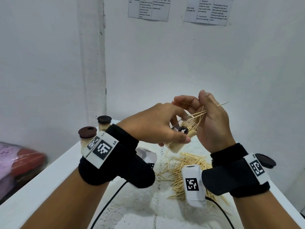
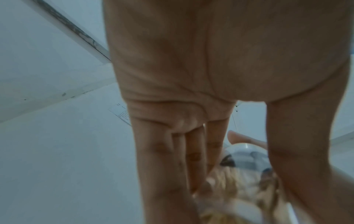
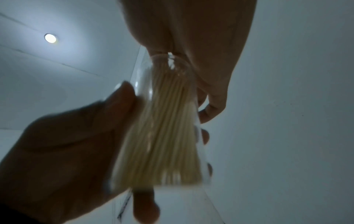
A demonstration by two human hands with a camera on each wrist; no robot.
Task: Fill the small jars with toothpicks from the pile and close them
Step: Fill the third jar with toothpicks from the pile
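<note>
Clear jar [image 1: 177, 139]: tilted, smooth cylinder gripped by left hand [image 1: 153, 124].
Toothpicks [image 1: 197, 116]: thin pale wooden sticks, fanned out, pinched by right hand [image 1: 212, 119].

White table [image 1: 49, 169] bears toothpick pile [image 1: 184, 164] (two capped jars [image 1: 87, 138]).

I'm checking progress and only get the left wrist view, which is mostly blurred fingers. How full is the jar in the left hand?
Observer: The right wrist view shows the jar holding a dense bundle of toothpicks.
Operator: What is the right hand doing?
Observer: In the head view the right hand holds loose toothpicks at the jar's mouth.
Operator: Are any jars finished?
Observer: Two closed jars with brown lids stand at the back left of the table.
</note>
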